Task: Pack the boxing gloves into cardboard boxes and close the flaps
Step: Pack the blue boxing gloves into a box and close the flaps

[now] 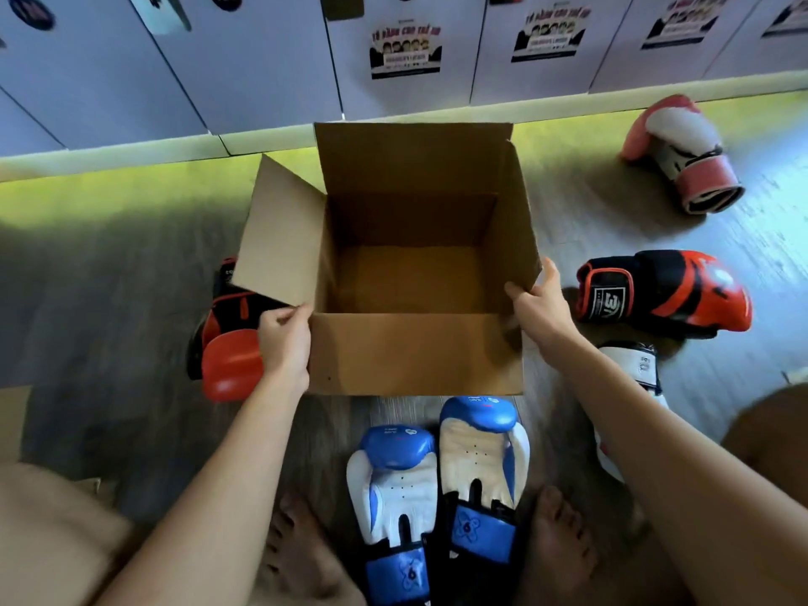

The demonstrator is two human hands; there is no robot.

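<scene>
**Open box, gloves all over the floor**

Looking down at a box [415, 356] on the floor [131, 277]: open, flaps up, bare bottom showing. Pinching the left flap's lower corner with the left hand [284, 338], fingers curled. Gripping the right flap's near edge with the right hand [540, 299] — thumb inside, fingers outside.

Got the blue gloves [481, 457] side by side just this side of the box, palms up, cuffs pointing back between bare feet [564, 540]. Red glove [227, 360] just left of the box, partly hidden behind the flap. Black-red glove [664, 290] off to the right, white glove [642, 365] half hidden under the right forearm, pink glove [682, 155] further out — over by the lockers [262, 59].
</scene>
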